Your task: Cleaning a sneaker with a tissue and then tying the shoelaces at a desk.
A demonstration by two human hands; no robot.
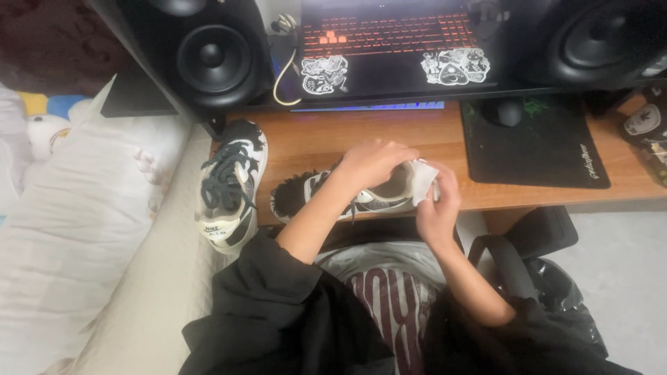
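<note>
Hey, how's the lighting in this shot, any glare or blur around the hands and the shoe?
Head view: dim room, red glow from the laptop keyboard; no harsh glare; left hand and right hand on the shoe look slightly soft; edges bend from the wide lens.

Shoe in grip [326,194]: black and white, grey side panel. Wipe [424,182] against its heel: white. Second shoe [229,184], left of grip: white and black, dark laces. Desk [431,139] beneath: warm brown wood. Mouse mat [549,153], right of grip: black. Keyboard [389,31] beyond: red-orange glow, black-white stickers. Sleeves: black.
</note>
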